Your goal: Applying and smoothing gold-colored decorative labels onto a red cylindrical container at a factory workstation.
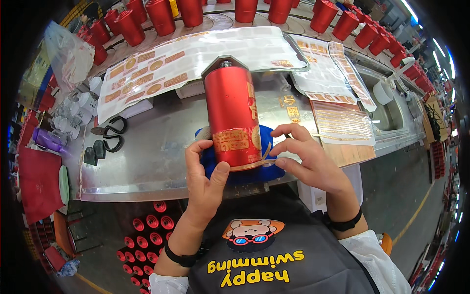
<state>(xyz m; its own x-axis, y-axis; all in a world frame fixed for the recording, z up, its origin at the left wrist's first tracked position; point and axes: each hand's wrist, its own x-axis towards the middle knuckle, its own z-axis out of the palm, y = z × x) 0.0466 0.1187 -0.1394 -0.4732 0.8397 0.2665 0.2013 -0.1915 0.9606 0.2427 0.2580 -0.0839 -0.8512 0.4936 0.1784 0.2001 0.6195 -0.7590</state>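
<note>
A red cylindrical bottle point(226, 105) with gold decorative stickers point(232, 140) lies tilted on a blue cloth pad point(270, 173), its neck pointing away from me. Its far end is in front of a dark angular piece. My left hand point(203, 183) is closed around the near end, thumb and fingers pressing its left side. At the right of that end, my right hand point(309, 159) pinches a thin gold strip point(267, 156) between thumb and finger. Part of the strip runs along the bottle's bottom edge, while another bit sticks up loose.
A white sheet of gold stickers point(161, 63) slopes behind the bottle. More sticker sheets point(323, 68) and a sheet of gold strips point(342, 123) lie right, near a sink point(387, 115). Black-handled scissors point(115, 131) rest left. Several red bottles point(161, 17) stand along the far conveyor.
</note>
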